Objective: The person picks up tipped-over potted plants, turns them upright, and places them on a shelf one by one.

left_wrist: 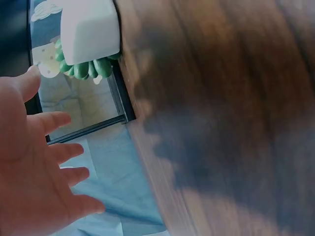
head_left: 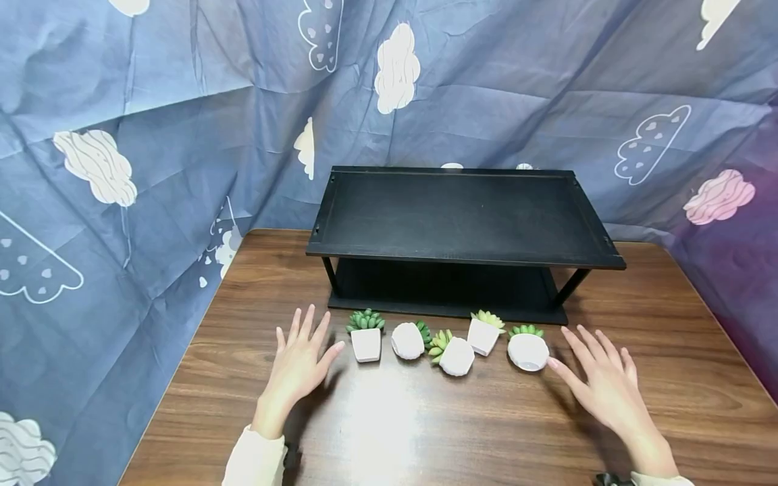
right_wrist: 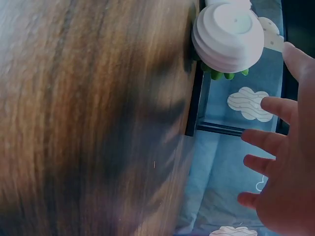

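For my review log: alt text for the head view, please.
Five succulents in white pots lie in a row on a wooden table before a black shelf; a left hand and right hand flank them, neither holding anything.

A curtained-off work corner, the kind of room unclear: creased, cloud-printed blue cloth (head_left: pixel 182 155) fills the frame's top and left, backing a wood-grain tabletop (head_left: pixel 200 385) at bottom centre

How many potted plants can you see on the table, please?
5, in front of the black shelf: first plant by the left hand, then second plant, third plant and fourth plant rightward, fifth plant by the right hand. Any behind the shelf would be hidden.
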`<state>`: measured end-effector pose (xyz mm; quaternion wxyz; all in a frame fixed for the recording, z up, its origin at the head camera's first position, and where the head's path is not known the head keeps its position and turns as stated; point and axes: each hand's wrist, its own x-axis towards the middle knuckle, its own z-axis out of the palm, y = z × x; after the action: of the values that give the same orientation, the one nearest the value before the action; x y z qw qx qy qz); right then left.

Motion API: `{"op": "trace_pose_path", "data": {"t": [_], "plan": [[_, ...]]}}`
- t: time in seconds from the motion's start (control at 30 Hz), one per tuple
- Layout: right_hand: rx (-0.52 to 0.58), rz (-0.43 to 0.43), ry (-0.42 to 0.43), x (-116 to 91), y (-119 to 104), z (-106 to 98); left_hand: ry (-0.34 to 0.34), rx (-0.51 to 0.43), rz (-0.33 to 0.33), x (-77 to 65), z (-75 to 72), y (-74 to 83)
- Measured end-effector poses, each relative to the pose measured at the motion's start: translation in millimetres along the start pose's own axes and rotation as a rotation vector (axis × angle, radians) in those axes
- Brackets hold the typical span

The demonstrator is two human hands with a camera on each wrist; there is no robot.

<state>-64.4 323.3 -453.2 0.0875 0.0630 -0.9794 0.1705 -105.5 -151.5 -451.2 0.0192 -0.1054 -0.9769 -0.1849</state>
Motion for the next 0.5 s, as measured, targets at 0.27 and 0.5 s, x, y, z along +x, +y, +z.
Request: {"op": "trace_pose_path", "data": {"t": [0.27,0.5], "plan": [[0.144,-0.039,0.096,0,-3,-1,0.061,-0.129,-0.023,13.2,-17.7,-3.8],[0.190,-0.039,0.084,-1,-4,-1,0.189,-0.266,-0.048,32.1,-38.7,-6.7]]}}
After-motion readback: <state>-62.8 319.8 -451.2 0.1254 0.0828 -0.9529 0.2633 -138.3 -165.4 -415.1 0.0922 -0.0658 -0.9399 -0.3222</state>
